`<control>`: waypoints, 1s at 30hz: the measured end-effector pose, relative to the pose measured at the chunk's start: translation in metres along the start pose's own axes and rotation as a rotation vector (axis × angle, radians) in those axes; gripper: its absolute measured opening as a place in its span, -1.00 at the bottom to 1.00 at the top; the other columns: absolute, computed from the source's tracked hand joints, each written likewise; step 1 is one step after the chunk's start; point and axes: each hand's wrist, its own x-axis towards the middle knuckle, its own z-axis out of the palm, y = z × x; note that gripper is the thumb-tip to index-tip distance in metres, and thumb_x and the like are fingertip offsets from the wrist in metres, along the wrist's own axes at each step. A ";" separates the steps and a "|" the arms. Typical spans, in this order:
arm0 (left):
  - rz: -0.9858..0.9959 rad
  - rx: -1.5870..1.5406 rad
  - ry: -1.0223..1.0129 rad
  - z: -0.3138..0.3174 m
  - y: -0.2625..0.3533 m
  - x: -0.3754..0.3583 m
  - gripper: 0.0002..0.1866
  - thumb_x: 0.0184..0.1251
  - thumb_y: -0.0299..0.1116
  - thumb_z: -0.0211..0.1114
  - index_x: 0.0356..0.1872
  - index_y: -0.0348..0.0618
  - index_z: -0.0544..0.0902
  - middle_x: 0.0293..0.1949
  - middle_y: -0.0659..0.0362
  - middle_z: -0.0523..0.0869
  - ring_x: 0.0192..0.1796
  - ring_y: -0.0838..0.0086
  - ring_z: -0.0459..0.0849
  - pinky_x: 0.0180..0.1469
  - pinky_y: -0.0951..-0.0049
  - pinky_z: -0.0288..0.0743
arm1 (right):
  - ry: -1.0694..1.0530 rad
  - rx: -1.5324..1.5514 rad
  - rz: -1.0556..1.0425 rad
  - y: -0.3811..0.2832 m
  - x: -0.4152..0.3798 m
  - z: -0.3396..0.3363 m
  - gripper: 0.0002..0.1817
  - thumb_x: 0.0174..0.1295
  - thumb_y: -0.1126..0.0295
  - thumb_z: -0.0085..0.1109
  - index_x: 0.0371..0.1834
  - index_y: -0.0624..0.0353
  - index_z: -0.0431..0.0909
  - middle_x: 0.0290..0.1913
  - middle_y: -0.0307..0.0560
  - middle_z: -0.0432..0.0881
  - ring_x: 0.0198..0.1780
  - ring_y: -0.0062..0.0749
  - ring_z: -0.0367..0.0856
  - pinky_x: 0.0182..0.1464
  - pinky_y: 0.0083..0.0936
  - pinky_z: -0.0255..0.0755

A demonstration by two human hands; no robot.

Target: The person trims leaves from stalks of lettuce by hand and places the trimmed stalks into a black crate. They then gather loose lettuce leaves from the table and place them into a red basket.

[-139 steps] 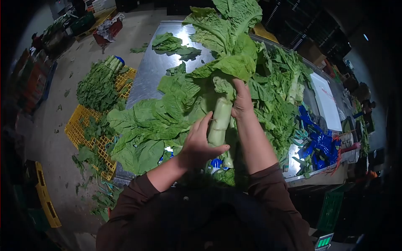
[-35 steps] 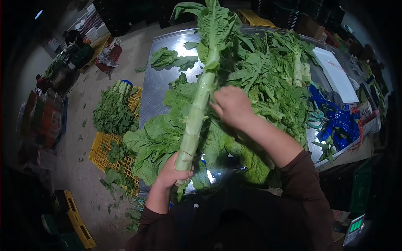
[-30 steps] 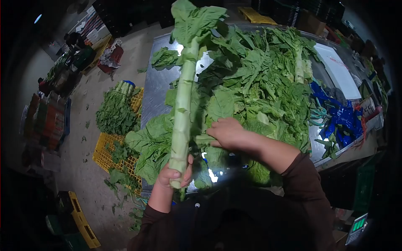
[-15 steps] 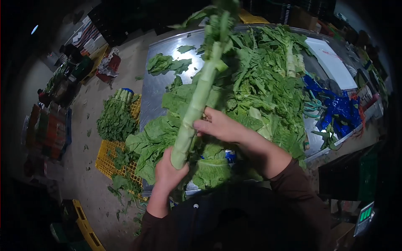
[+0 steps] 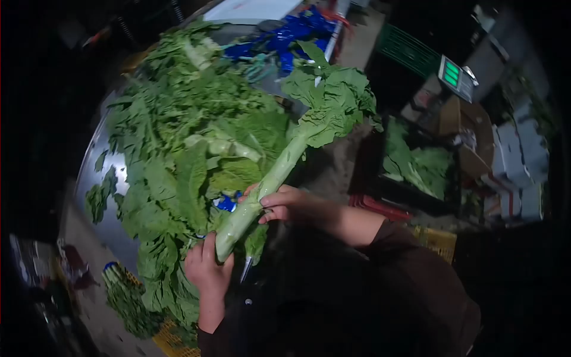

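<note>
A celtuce stalk [image 5: 239, 224], thick and pale green with a leafy top, slants up to the right in front of me. My left hand [image 5: 208, 273] is closed round its cut lower end. Farther up, my right hand [image 5: 279, 204] grips the stem near its middle, the thumb on the near side. The leafy head [image 5: 339, 104] hangs over the right edge of the table. Beneath and left of the stalk lies a heap of loose green leaves [image 5: 178, 137], with a small blue and white item [image 5: 225, 203] partly showing among them.
The metal table [image 5: 95, 154] carries the leaves, crumpled blue plastic [image 5: 300, 33] and a white tray [image 5: 253, 9]. To the right stand a dark crate with greens [image 5: 419, 160], a scale with a lit green display [image 5: 457, 77] and a cardboard box [image 5: 467, 128]. Bundled stalks [image 5: 128, 300] lie lower left.
My view has swung to the right. The stalk has turned with my hands, its leafy top now pointing to the upper right past the table edge. Both hands still hold it.
</note>
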 end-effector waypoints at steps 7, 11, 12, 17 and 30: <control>0.374 -0.127 -0.013 0.036 0.057 0.034 -0.39 -0.31 -0.36 0.49 -0.02 0.03 0.61 -0.24 0.13 0.59 -0.22 0.20 0.55 -0.17 0.23 0.41 | 0.310 0.292 -0.181 0.026 -0.093 -0.032 -0.65 0.27 0.34 0.14 0.11 0.03 0.39 0.08 -0.17 0.50 0.08 -0.34 0.48 -0.03 -0.33 0.50; 0.428 -0.315 -0.243 0.066 0.113 0.054 -0.36 -0.23 -0.36 0.54 0.05 -0.05 0.57 -0.14 0.05 0.58 -0.12 0.13 0.56 -0.09 0.23 0.45 | 0.530 0.335 -0.343 0.017 -0.149 -0.069 -0.69 0.26 0.33 0.16 0.05 0.05 0.41 0.03 -0.10 0.51 0.05 -0.29 0.51 0.00 -0.29 0.50; 0.403 -0.490 -0.341 0.074 0.129 0.060 -0.33 -0.21 -0.36 0.55 0.08 -0.08 0.54 -0.11 0.02 0.58 -0.08 0.11 0.56 -0.04 0.23 0.46 | 0.605 0.392 -0.352 0.018 -0.164 -0.095 -0.70 0.25 0.33 0.16 0.02 0.08 0.41 0.01 -0.07 0.53 0.04 -0.25 0.53 0.00 -0.27 0.50; 0.289 -0.391 -0.347 0.121 0.180 0.099 -0.35 0.02 -0.35 0.47 0.20 -0.16 0.44 0.07 -0.09 0.49 0.12 0.03 0.47 0.16 0.20 0.38 | 0.905 0.514 -0.616 -0.043 -0.304 -0.174 -0.73 0.18 0.37 0.13 -0.07 0.20 0.47 -0.05 0.03 0.56 -0.01 -0.16 0.56 -0.03 -0.27 0.55; -0.059 0.238 -0.344 0.234 0.133 0.130 -0.11 -0.02 -0.38 0.43 0.39 -0.26 0.17 0.36 -0.11 0.26 0.31 -0.03 0.31 0.33 0.21 0.23 | 1.884 -1.095 -0.043 -0.067 -0.587 -0.300 -0.34 -0.03 0.33 0.26 0.22 0.16 0.30 -0.11 0.18 0.59 -0.06 -0.03 0.61 -0.04 -0.25 0.45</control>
